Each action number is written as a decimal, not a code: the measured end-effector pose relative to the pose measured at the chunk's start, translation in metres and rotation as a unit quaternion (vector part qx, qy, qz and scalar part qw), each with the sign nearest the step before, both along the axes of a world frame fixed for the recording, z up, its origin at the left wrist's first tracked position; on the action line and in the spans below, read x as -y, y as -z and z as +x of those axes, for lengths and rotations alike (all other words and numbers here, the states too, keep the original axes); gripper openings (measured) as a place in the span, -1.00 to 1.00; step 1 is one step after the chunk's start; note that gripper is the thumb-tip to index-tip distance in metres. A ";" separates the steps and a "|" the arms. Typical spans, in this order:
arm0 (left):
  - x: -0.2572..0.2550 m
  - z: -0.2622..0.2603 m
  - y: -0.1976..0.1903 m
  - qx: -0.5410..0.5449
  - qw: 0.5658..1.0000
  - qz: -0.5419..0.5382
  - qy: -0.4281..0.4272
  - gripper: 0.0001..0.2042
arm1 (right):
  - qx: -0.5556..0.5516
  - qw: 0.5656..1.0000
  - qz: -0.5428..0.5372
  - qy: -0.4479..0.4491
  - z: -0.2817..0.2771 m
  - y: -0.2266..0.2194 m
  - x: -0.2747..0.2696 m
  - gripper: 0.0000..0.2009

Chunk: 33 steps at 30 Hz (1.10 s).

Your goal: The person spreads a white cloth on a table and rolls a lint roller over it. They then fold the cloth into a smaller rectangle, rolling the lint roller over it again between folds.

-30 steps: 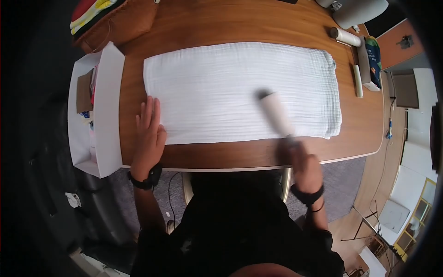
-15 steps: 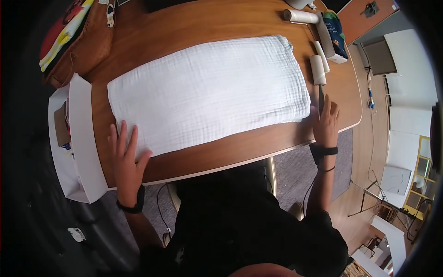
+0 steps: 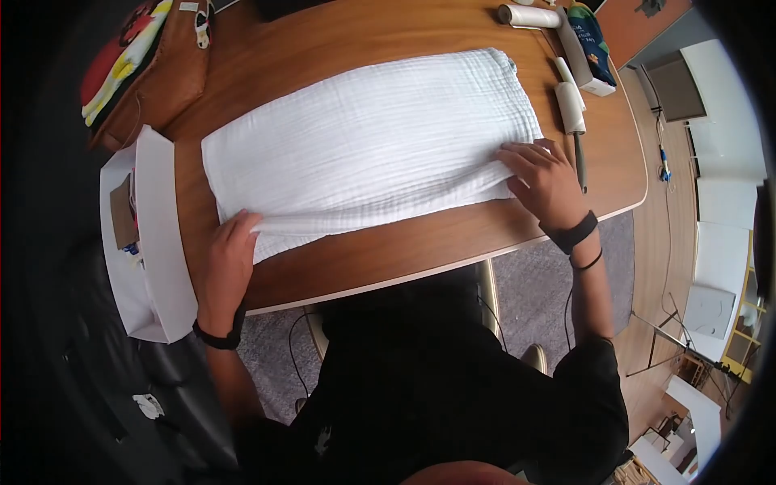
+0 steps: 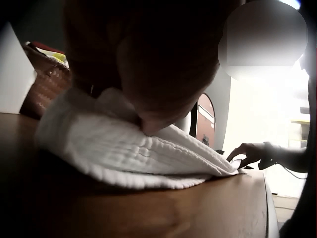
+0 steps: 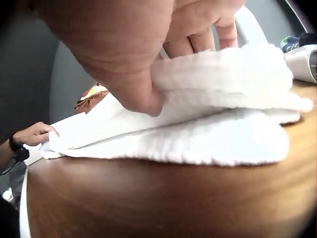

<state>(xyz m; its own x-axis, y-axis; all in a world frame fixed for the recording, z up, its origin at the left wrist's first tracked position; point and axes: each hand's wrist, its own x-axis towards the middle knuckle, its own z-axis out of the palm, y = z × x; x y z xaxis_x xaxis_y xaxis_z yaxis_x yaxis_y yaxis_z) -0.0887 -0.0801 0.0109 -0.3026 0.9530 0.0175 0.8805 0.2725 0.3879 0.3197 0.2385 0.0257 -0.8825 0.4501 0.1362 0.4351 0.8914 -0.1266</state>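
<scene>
A folded white muslin cloth (image 3: 364,129) lies across the table, its weave finely crinkled. At its near left corner my left hand (image 3: 229,263) pinches the upper layers. My right hand (image 3: 553,186) grips the same near edge at the right end, thumb below and fingers above in the right wrist view. Between the hands the edge is raised into a long ridge, and a lower layer (image 5: 208,144) stays on the wood. Just right of my right hand lies a lint roller (image 3: 571,109) with a dark handle. My left fingers are mostly dark in the left wrist view.
A white open box (image 3: 158,242) with small items stands at the table's left edge. Behind it sits a brown bag (image 3: 166,81) holding coloured cloths. At the back right are another roller (image 3: 529,16), a white tube (image 3: 568,71) and a box (image 3: 596,83) with a dark packet.
The right hand has set the lint roller down at the right and moved left onto the cloth. Both hands now hold the near edge, which has risen from lying flat.
</scene>
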 end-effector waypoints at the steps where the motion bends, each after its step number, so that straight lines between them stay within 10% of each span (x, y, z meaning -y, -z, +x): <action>1: -0.004 -0.001 -0.005 0.032 0.999 0.002 -0.008 -0.74 | -0.011 1.000 -0.010 -0.004 -0.002 -0.001 -0.004 -0.62; 6: -0.012 -0.006 -0.012 0.077 0.997 0.022 -0.011 -0.80 | -0.025 0.998 -0.063 0.007 -0.005 -0.006 -0.014 -0.76; 14: -0.011 -0.013 -0.004 0.086 0.994 0.067 -0.011 -0.81 | 0.002 0.998 0.058 0.006 -0.040 0.014 0.047 0.00; 19: -0.010 -0.012 -0.007 0.087 0.995 0.035 -0.020 -0.79 | -0.025 0.998 0.009 -0.048 -0.052 0.017 0.049 -0.46; 33: 0.006 -0.028 0.000 0.161 0.986 0.045 0.010 -0.75 | -0.099 0.925 -0.366 0.011 -0.030 -0.004 -0.016 -0.71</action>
